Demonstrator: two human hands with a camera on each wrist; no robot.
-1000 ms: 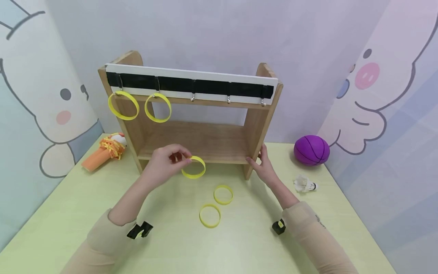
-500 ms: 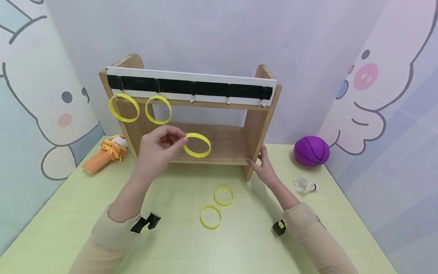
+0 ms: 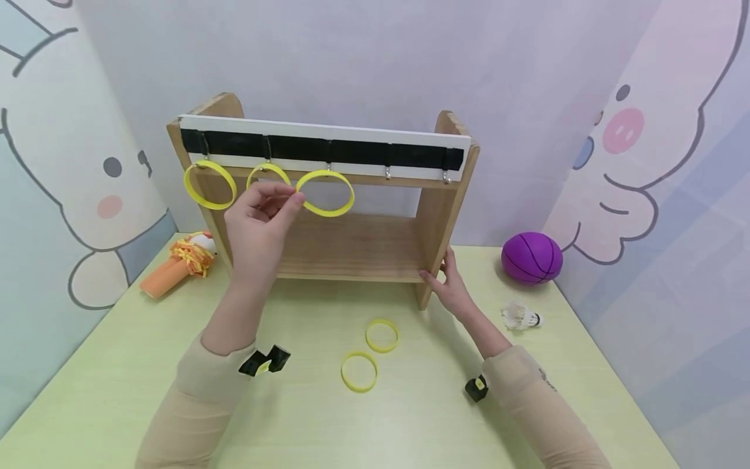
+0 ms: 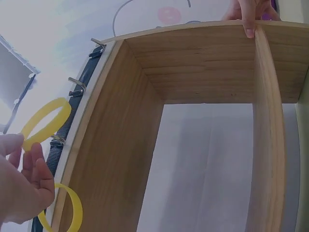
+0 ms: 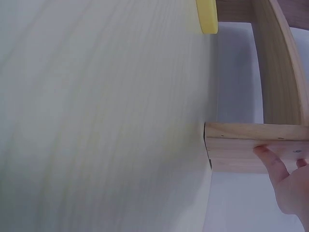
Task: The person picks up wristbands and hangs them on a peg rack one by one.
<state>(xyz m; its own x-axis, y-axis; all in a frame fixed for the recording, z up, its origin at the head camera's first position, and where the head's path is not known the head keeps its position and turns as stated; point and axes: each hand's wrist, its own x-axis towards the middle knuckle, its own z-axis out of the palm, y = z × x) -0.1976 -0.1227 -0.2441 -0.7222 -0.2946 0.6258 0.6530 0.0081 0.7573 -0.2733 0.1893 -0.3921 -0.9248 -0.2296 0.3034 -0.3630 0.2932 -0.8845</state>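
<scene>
My left hand (image 3: 254, 225) pinches a yellow ring (image 3: 329, 213), a thin flat band, between thumb and fingertips. The ring is just below and in front of the middle hook of a wooden rack (image 3: 351, 257). In the left wrist view this ring (image 4: 50, 129) is tilted beside the hook strip, apart from the rack's wood. Two yellow rings hang on the left hooks: the outer ring (image 3: 218, 207) shows fully, the inner ring (image 3: 267, 167) is partly behind my hand. My right hand (image 3: 454, 290) grips the rack's right side panel low down, thumb on its front edge.
Two more yellow rings lie on the table, a farther ring (image 3: 382, 351) and a nearer ring (image 3: 359, 391). Two bare hooks, one a silver hook (image 3: 387, 173), are at the right. A purple ball (image 3: 532, 258), a shuttlecock (image 3: 521, 317) and an orange toy (image 3: 178, 264) stand around the rack.
My left hand has lifted the yellow ring from below the lower shelf up to the hook row. My right hand keeps its grip on the side panel.
</scene>
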